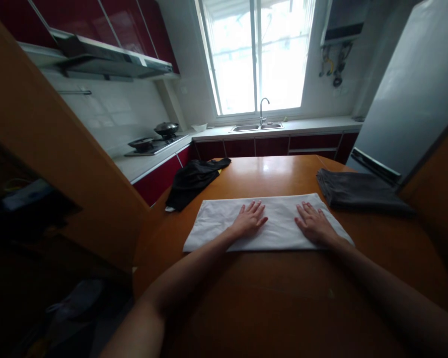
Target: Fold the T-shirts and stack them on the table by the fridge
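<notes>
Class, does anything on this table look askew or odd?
The black cloth looks odd: crumpled near the left edge of the table, while the white cloth beneath the left hand and right hand lies flat and the grey cloth looks folded.

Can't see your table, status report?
Left hand, right hand open on white cloth. Cloth flat on table. Black garment left, gray cloth close right, neither on top.

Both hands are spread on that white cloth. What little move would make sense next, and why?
Probably a gentle slide of the left hand outward, toward the left edge of the white cloth. Faint creases seem to show on that side, and the hand lies flat with nothing gripped. The right hand, also flat, could steady the other side.
</notes>
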A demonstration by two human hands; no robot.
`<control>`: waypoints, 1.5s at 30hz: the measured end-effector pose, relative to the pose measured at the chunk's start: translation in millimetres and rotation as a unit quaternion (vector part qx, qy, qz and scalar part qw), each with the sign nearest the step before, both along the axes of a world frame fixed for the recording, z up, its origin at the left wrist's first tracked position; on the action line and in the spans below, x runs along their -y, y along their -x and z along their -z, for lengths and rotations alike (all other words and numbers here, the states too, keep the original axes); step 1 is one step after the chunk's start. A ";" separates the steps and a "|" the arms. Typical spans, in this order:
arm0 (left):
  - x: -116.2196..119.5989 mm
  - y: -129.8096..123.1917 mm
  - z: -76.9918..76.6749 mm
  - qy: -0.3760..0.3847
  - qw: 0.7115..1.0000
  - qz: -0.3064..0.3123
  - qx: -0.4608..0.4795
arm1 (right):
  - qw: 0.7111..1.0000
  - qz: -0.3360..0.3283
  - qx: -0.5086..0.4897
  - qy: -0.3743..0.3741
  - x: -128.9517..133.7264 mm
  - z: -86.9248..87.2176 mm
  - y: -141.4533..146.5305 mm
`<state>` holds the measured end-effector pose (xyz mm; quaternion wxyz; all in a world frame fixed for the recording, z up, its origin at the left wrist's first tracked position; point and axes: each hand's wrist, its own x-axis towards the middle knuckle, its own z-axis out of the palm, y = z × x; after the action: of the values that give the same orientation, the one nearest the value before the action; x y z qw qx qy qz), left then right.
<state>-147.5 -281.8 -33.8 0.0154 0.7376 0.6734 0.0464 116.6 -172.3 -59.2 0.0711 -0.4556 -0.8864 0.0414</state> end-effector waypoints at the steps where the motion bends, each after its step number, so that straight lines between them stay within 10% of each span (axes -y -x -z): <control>1: 5.6 10.3 -0.6 0.001 1.000 -0.013 -0.004 | 1.000 0.001 0.006 0.004 -1.3 2.6 -0.2; 7: 49.5 78.0 2.1 -0.019 0.989 -0.140 -0.036 | 1.000 -0.004 0.006 0.001 -4.9 8.5 0.7; 23: 97.6 149.0 -10.2 -0.115 0.972 -0.197 0.065 | 1.000 -0.010 0.002 -0.013 -12.4 15.3 -2.3; 39: 143.1 168.1 -10.2 -0.113 0.970 -0.212 0.043 | 0.999 -0.017 -0.018 -0.022 -15.6 19.6 -4.9; 45: 143.3 146.6 -8.6 0.081 0.988 -0.129 -0.009 | 0.999 -0.017 -0.052 -0.002 -16.5 19.1 -3.7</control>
<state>-294.1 -425.1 -25.2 0.0628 0.6413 0.7646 -0.0128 120.2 -155.7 -78.3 0.1173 -0.4377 -0.8891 0.0645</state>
